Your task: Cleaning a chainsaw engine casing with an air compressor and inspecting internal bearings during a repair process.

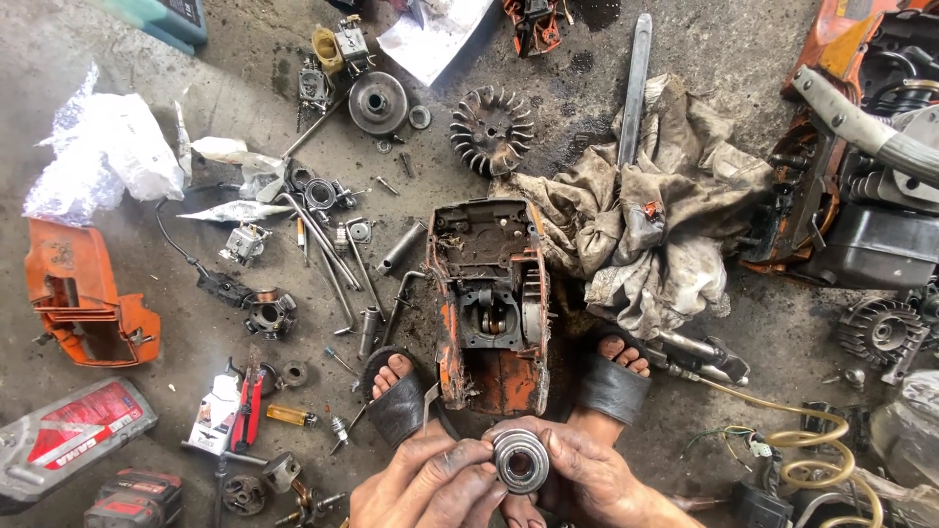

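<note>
A round metal bearing (520, 461) sits low in the view, just above the bottom edge, its open bore facing straight up at the camera, axis pointing toward the lens. The left hand (430, 484) and right hand (597, 479) pinch its rim from both sides with greasy fingertips; both wrists are cut off by the frame. Just beyond the bearing lies an orange engine casing (489, 303), long axis running away from the person, between 2 sandalled feet (396, 386). A dirty rag (650, 220) lies right of it, small parts crowd the concrete floor (724, 59) to the left, leaving little open room.
</note>
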